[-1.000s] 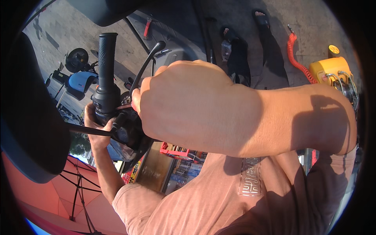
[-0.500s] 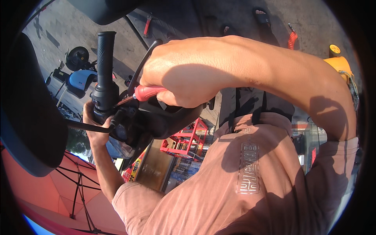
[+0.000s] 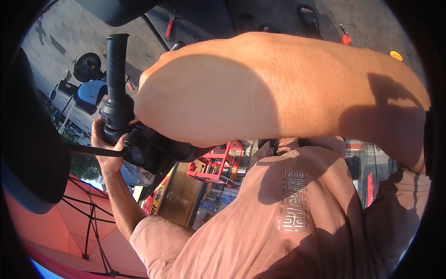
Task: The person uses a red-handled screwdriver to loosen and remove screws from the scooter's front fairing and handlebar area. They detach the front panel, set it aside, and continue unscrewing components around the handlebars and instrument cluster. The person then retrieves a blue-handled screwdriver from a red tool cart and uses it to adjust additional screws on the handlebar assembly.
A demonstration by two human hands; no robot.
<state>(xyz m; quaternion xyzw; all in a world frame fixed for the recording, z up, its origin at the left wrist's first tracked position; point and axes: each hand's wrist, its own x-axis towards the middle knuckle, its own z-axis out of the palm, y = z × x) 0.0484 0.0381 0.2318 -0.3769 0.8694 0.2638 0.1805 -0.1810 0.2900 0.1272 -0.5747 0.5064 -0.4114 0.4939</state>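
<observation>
My left hand is closed round the base of a scooter's handlebar, under the ribbed black grip. Its thumb lies by the black mirror stem. My right hand is bent in over the handlebar's middle, with its back toward me. The fingers are hidden behind the hand and wrist. A short piece of a screwdriver's shaft shows beside the grip's switch housing; its red handle, seen in the earlier picture, is covered by my right hand.
A big dark mirror fills the left side. Farther off stands a blue scooter. A red metal rack and a glass-topped case lie beyond the handlebar. A red canopy spreads at lower left. A person's sandalled foot shows at the top.
My right hand and forearm have risen closer to the camera and shifted left, now covering the screwdriver's red handle. My left hand keeps its hold, and the view has shifted slightly.
</observation>
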